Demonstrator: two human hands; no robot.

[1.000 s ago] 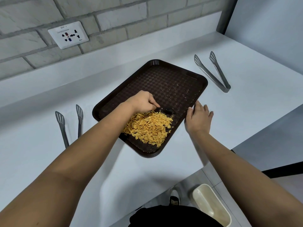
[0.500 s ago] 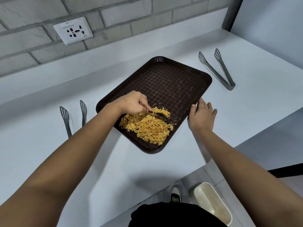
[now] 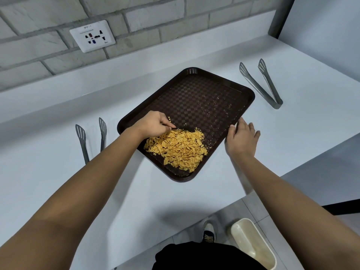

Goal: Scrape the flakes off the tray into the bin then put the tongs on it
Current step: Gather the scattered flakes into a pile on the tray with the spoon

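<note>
A dark brown checkered tray (image 3: 196, 98) lies at an angle on the white counter. Yellow flakes (image 3: 177, 149) are heaped in its near corner, and crumbs are scattered over the right half. My left hand (image 3: 155, 124) is over the tray at the pile's far edge, its fingers curled round a small dark scraper (image 3: 187, 129) that touches the flakes. My right hand (image 3: 241, 136) rests with straight fingers against the tray's right rim. One pair of grey tongs (image 3: 263, 88) lies to the right of the tray, and another pair (image 3: 83, 141) to the left.
A cream bin (image 3: 253, 248) stands on the floor below the counter's front edge, beside my shoe (image 3: 209, 232). A brick wall with a socket plate (image 3: 92, 36) and a raised ledge run behind the tray. A grey wall closes the right side.
My left hand has dragged a loose clump of flakes back into the pile in the near corner. My right hand has stayed at the tray's right rim.
</note>
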